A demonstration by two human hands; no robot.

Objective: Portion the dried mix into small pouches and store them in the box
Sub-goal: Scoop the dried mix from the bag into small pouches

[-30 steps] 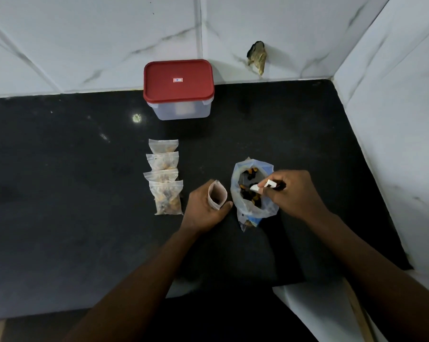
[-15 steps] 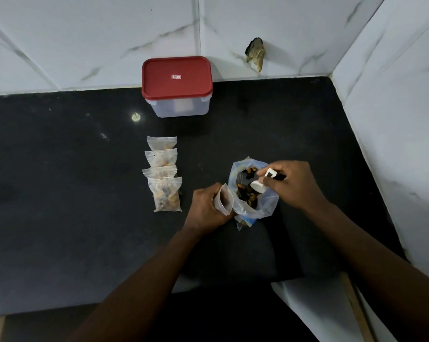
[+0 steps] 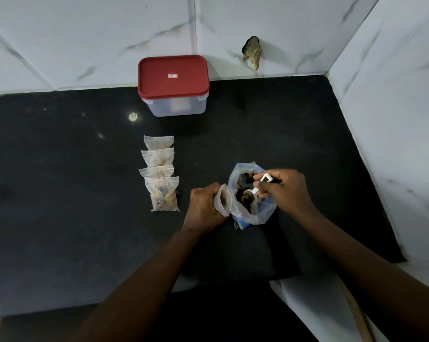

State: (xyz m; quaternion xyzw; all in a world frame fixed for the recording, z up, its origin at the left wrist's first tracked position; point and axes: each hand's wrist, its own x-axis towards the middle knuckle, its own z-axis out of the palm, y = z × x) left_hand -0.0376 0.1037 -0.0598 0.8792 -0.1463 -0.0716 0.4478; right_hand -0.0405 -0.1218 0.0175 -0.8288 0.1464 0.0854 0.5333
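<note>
A large clear bag of dried mix (image 3: 262,212) stands open on the black counter (image 3: 60,193). My right hand (image 3: 286,191) pinches a small white scoop (image 3: 254,191), whose bowl dips into the bag. My left hand (image 3: 204,207) grips a small open pouch (image 3: 223,199) held against the bag's left rim. Several filled pouches (image 3: 160,174) lie in an overlapping row to the left. The clear box with a red lid (image 3: 173,77) stands shut at the back wall.
White marble-look walls (image 3: 393,119) close the counter at the back and right. A dark chipped patch (image 3: 252,54) marks the back wall. The counter's front edge runs below my forearms, with a pale surface (image 3: 304,307) at lower right.
My left hand brought the small pouch right, up against the big bag's rim. My right hand tipped the scoop down into the mix.
</note>
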